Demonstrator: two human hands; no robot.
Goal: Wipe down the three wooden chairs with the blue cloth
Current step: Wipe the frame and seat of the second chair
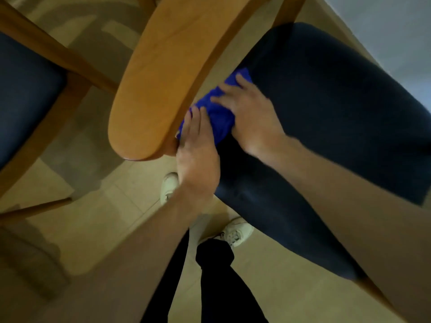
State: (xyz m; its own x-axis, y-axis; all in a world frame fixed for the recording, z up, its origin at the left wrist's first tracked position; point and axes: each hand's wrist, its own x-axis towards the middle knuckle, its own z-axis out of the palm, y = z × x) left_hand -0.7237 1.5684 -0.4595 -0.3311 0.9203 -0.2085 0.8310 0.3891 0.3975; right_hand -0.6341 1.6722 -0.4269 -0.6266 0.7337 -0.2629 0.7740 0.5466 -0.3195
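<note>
A wooden chair fills the middle of the view: its curved backrest (163, 78) is close to the camera and its dark blue padded seat (326, 136) lies below to the right. The blue cloth (215, 113) is bunched at the back of the seat, just under the backrest. My right hand (249, 115) lies on the cloth with fingers spread over it. My left hand (198, 145) lies flat with straight fingers on the cloth's left end, beside the backrest's lower end.
A second wooden chair with a dark blue seat (23, 101) stands at the left, its frame rails (58, 52) crossing toward the middle. Beige tiled floor (105, 206) lies below, with my feet in white shoes (235, 231). A grey wall (384, 31) is at top right.
</note>
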